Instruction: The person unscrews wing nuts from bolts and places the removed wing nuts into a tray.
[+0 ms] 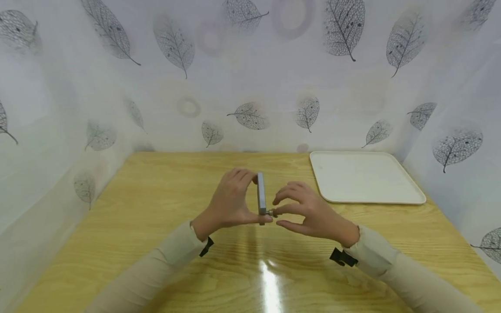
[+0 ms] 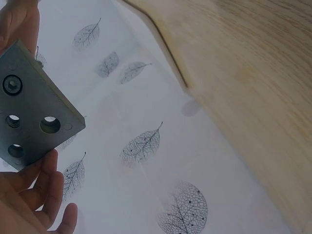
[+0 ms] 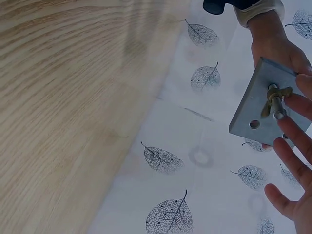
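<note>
Above the table my left hand [image 1: 231, 198] grips a grey metal plate [image 1: 261, 193] by its edges, with the plate standing upright. Several round holes go through the plate [image 2: 34, 107], and a socket-head bolt [image 2: 12, 85] sits in one corner hole. On the other face, the bolt's threaded end carries a brass-coloured wing nut [image 3: 273, 97]. My right hand [image 1: 305, 208] is beside the wing nut with its fingers spread and the thumb apart. One fingertip appears to touch a wing of the nut; exact contact is hard to tell.
A white rectangular tray [image 1: 368, 198] lies at the back right of the wooden table [image 1: 156, 187]. Leaf-printed sheeting [image 1: 250, 78] rises behind the table and along both sides. A dark strap [image 1: 343, 257] shows at the right wrist.
</note>
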Demonstrator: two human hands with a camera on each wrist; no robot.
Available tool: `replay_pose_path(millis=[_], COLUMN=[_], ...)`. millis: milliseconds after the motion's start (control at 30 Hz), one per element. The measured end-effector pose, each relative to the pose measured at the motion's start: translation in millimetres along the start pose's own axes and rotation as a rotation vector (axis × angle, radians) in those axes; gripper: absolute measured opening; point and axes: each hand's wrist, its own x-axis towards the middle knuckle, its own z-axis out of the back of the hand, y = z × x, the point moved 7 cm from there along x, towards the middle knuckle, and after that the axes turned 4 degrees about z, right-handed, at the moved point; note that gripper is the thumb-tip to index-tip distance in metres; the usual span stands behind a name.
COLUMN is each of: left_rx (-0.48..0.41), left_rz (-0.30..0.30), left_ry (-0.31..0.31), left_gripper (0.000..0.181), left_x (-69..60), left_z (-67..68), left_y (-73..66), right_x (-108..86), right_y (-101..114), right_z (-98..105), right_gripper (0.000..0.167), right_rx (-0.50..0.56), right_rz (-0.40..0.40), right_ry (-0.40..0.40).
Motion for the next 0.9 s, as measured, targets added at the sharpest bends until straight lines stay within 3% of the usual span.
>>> replay_pose_path(millis=[133,500,767,900], left_rx=[-0.005,-0.006,0.003,0.007], left_rz=[0.0,-0.006,0.008,0.009], left_ry=[-0.002,0.005,0.002,-0.004], left_gripper=[0.079,0.079,0.08,0.08], left_x=[0.6,0.3,0.2,0.5], left_z=[0.8,-1.1,0.3,1.4], left_y=[-0.2,-3.1,-0.4,0.8], right_x=[0.9,1.5,-1.9,-0.3], right_y=[3,-10,-11,-3], right_z=[1,-9,-7,-1], right_gripper=[0.017,0.039,0.03,0.025], right_rx=[0.006,-0.037,-0.047,-0.023], right_rz=[0.017,-0.091,-0.089,-0.05], right_ry=[0.0,0.051,0.024,0.001])
